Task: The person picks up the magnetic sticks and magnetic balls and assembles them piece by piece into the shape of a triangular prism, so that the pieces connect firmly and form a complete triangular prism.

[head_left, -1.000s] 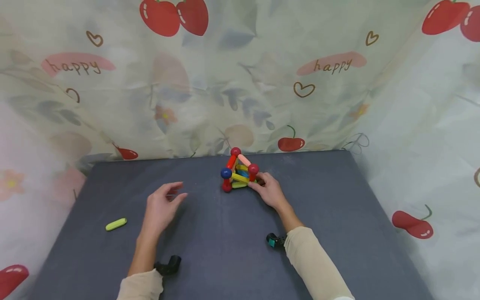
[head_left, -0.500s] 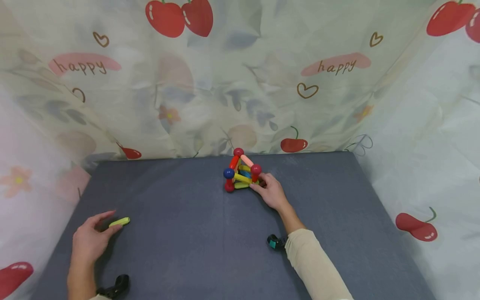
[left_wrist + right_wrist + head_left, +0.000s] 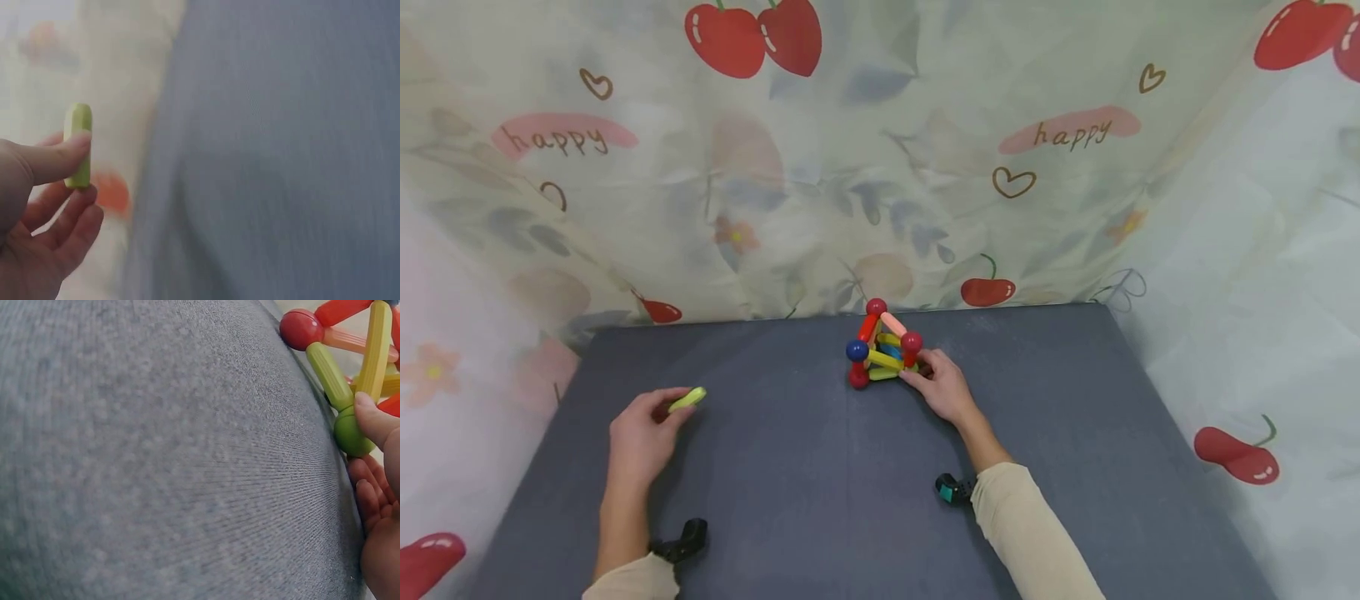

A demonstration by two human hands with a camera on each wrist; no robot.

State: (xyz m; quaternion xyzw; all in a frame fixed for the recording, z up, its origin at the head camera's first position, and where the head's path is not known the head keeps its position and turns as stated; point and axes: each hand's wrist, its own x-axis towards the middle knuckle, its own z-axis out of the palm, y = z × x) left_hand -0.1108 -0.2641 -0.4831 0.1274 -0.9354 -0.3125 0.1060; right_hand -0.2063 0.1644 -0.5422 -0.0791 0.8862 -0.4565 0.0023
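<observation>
A short yellow-green magnetic building stick (image 3: 688, 399) is pinched between the thumb and fingers of my left hand (image 3: 643, 433), above the left part of the table. In the left wrist view the stick (image 3: 79, 147) points upward, its lower end by the fingers. At the table's far middle stands a frame of magnetic sticks and balls (image 3: 883, 360), with red, yellow, pink and blue parts. My right hand (image 3: 942, 385) holds its lower right corner. There, in the right wrist view, thumb and fingers lie around a green ball (image 3: 353, 432); some fingers are partly hidden.
The dark grey table (image 3: 805, 483) ends at the back against a printed curtain (image 3: 820, 217), close behind the stick frame. Curtain also hangs along both sides. A black wrist camera (image 3: 683, 540) sits on the left wrist, another wrist camera (image 3: 953, 489) on the right.
My left hand went left and down to the loose stick, took hold of it, and has lifted it toward the upper right. My right hand has stayed at the frame's corner.
</observation>
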